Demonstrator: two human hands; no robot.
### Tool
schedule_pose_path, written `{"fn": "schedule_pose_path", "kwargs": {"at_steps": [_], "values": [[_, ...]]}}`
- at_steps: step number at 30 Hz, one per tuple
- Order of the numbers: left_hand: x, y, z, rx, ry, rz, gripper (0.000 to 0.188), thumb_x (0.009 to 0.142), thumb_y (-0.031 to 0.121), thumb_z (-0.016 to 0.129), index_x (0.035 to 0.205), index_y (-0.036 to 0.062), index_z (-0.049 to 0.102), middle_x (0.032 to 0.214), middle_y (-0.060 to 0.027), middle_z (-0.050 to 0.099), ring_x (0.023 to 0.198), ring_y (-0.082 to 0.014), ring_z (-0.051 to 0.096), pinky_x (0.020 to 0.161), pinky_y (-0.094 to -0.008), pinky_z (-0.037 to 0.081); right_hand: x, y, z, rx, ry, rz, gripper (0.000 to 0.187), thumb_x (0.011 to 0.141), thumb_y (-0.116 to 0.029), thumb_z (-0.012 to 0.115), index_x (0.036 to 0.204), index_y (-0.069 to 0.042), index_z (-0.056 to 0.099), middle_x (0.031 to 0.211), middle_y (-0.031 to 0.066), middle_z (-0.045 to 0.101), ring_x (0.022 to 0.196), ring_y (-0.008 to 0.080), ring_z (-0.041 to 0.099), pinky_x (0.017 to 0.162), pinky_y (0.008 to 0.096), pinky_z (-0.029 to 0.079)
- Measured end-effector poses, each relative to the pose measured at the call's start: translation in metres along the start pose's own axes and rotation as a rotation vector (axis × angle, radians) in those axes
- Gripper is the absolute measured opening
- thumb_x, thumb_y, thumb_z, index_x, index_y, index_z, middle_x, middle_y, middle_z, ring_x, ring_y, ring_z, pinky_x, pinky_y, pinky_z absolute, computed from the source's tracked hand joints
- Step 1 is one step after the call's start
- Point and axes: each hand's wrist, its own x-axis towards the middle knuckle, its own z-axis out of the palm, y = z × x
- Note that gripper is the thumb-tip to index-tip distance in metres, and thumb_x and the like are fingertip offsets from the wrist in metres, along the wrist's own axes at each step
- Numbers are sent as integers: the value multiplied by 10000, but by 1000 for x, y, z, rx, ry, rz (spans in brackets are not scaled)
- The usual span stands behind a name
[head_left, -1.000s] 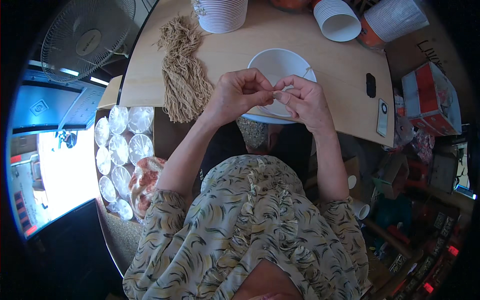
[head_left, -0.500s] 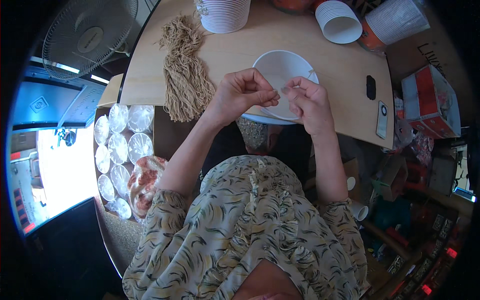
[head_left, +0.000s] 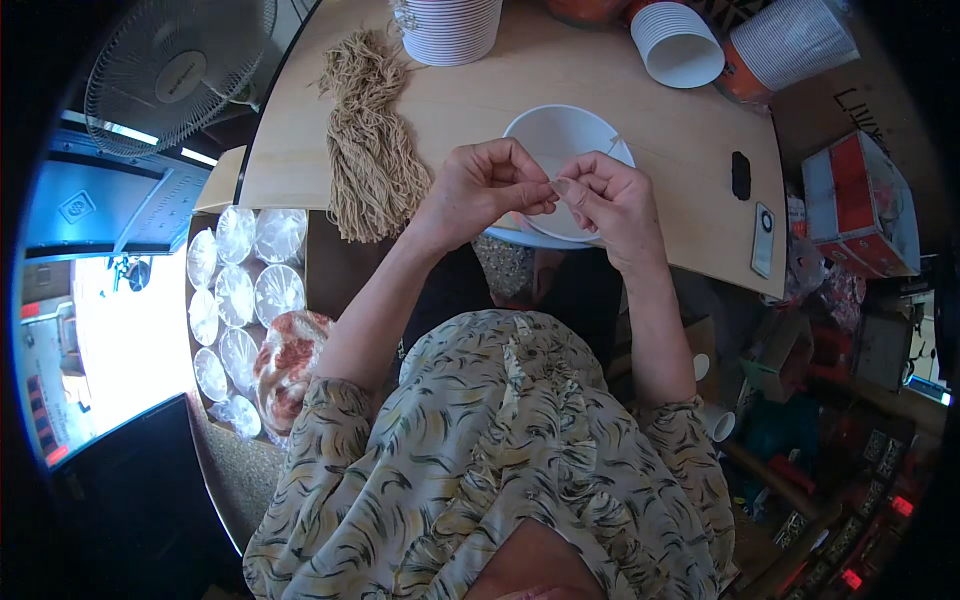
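Note:
Over a white paper bucket (head_left: 562, 130) at the table's near edge, my left hand (head_left: 490, 190) and my right hand (head_left: 615, 205) meet with their fingertips. Both are closed in a pinch. Whatever lies between the fingers is too small to make out. The bucket is tilted, its open mouth facing up behind my hands, and a small pale tan bit shows at its right rim. To the left of my hands lies a long bundle of tan string (head_left: 375, 160), its strands hanging over the table's edge.
Stacked white paper buckets (head_left: 450, 30) stand at the back, with another stack (head_left: 680, 45) lying at the back right. A black object (head_left: 741, 176) and a phone-like thing (head_left: 763, 240) lie at the right edge. A carton of plastic-wrapped cups (head_left: 236, 295) sits left; a fan (head_left: 180, 75) stands beyond.
My right hand has moved slightly left, so the fingertips now touch or nearly touch. The bucket has shifted a little.

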Motion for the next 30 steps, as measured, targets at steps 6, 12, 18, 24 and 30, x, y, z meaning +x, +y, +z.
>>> {"fn": "schedule_pose_path", "kwargs": {"at_steps": [6, 12, 18, 24, 30], "values": [[1, -3, 2, 17, -24, 42, 59, 924, -14, 675, 940, -31, 620, 920, -133, 729, 862, -179, 731, 759, -261, 614, 2, 6, -7, 79, 49, 59, 63, 932, -47, 662, 965, 6, 651, 697, -28, 589, 571, 28, 469, 514, 183, 367], [1, -4, 1, -11, -38, 26, 58, 929, -21, 665, 955, -32, 615, 931, -134, 728, 872, -178, 730, 766, -262, 612, 4, 5, -12, 52, 50, 95, 124, 949, -77, 650, 1019, 24, 666, 679, -27, 568, 584, 32, 491, 502, 182, 369], [1, -2, -2, -8, -48, 21, 60, 928, -16, 669, 956, -29, 616, 929, -128, 728, 875, -179, 730, 766, -266, 613, 5, -4, -14, 21, -29, 67, 254, 956, -116, 667, 1157, 39, 672, 693, -27, 576, 611, 38, 517, 518, 182, 393], [2, 1, -1, 30, -44, 5, 67, 932, 4, 674, 929, -25, 614, 877, -106, 722, 844, -149, 722, 738, -256, 603, 7, 1, -9, -91, -64, -17, 172, 939, -136, 699, 1026, 12, 695, 762, -8, 641, 621, 20, 514, 533, 173, 382], [1, 0, -2, 22, -52, -10, 58, 932, -8, 669, 954, -33, 622, 933, -131, 729, 871, -179, 730, 769, -265, 611, 7, 5, -15, -3, -22, 25, 93, 924, -84, 702, 953, 5, 708, 745, -11, 649, 618, 19, 521, 525, 175, 389]]}}
